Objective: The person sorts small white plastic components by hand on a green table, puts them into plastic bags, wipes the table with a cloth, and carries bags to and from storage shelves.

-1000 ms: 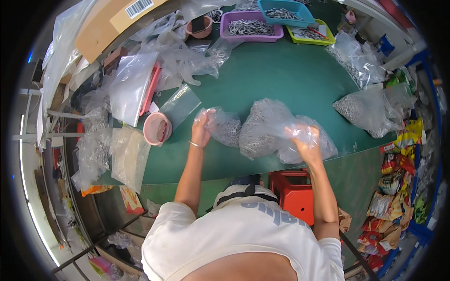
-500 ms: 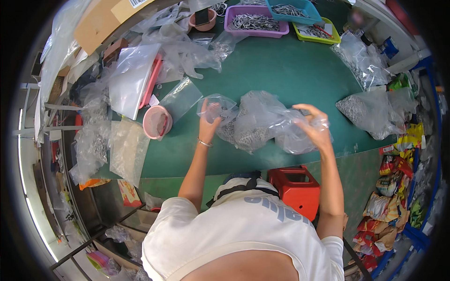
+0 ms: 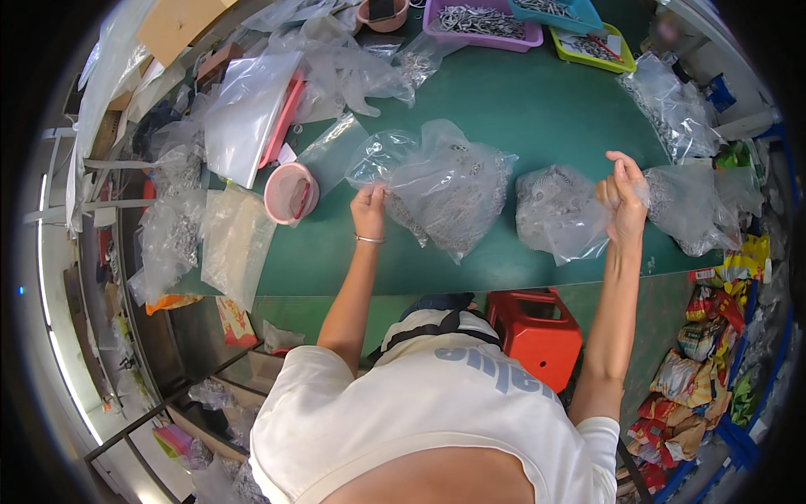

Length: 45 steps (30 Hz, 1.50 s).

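On the green table lie two clear plastic bags filled with small grey metal parts. Beside the left bag, my left hand is closed, its fingertips pinching the loose plastic near its left side. To the right, the other bag has its gathered neck inside the fist of my right hand. A strip of bare tabletop separates the two bags. Just past my right hand rests a further filled plastic bag, its left edge partly behind the fist.
A pink cup and a flat clear bag lie left of my left hand. Purple, blue and yellow-green trays of metal parts line the far side. A red stool stands below the table's near edge.
My hands have moved apart. The right one has closed round its bag's neck and drawn that bag rightward, opening a gap. My left fingers have closed on plastic. The view has shifted slightly.
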{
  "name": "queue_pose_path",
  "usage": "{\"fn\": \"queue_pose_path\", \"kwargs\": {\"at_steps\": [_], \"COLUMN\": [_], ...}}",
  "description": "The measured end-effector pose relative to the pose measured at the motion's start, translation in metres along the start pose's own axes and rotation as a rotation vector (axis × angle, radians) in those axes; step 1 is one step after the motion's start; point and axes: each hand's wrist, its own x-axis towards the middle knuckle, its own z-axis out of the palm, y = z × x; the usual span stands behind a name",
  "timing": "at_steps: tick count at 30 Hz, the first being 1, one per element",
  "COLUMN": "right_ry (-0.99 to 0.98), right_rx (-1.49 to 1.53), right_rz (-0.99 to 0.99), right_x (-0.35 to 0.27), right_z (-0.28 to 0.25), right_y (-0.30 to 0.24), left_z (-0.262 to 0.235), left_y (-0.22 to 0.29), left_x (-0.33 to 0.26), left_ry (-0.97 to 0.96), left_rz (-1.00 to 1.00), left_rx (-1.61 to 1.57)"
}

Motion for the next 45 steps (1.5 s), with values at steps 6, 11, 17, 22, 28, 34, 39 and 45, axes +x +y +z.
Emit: {"fn": "queue_pose_path", "kwargs": {"at_steps": [6, 11, 17, 22, 28, 34, 39, 45], "right_ry": [-0.024, -0.008, 0.042, 0.076, 0.149, 0.243, 0.324, 0.381], "right_rx": [-0.077, -0.044, -0.012, -0.109, -0.468, -0.688, -0.826, -0.872], "right_rz": [0.07, 0.04, 0.021, -0.042, -0.201, -0.013, 0.026, 0.082], "right_x": [0.018, 0.037, 0.039, 0.018, -0.039, -0.084, -0.104, -0.124], "right_z": [-0.004, -0.037, -0.035, -0.072, -0.093, -0.088, -0.111, -0.089], "right_y": [0.0, 0.007, 0.016, 0.027, 0.064, 0.093, 0.128, 0.154], "left_z": [-0.008, -0.005, -0.023, -0.034, -0.031, -0.036, -0.051, -0.046], "left_y": [0.003, 0.027, 0.011, -0.022, -0.02, -0.016, -0.023, -0.033], "left_x": [0.004, 0.012, 0.019, 0.006, 0.008, 0.021, 0.029, -0.005], "left_ry": [0.023, 0.099, 0.026, -0.051, 0.183, 0.212, 0.146, 0.025], "left_rz": [0.128, 0.108, 0.124, 0.258, 0.061, 0.046, 0.062, 0.18], "left_rx": [-0.387, -0.383, -0.276, 0.104, 0.262, -0.339, -0.275, 0.23]}}
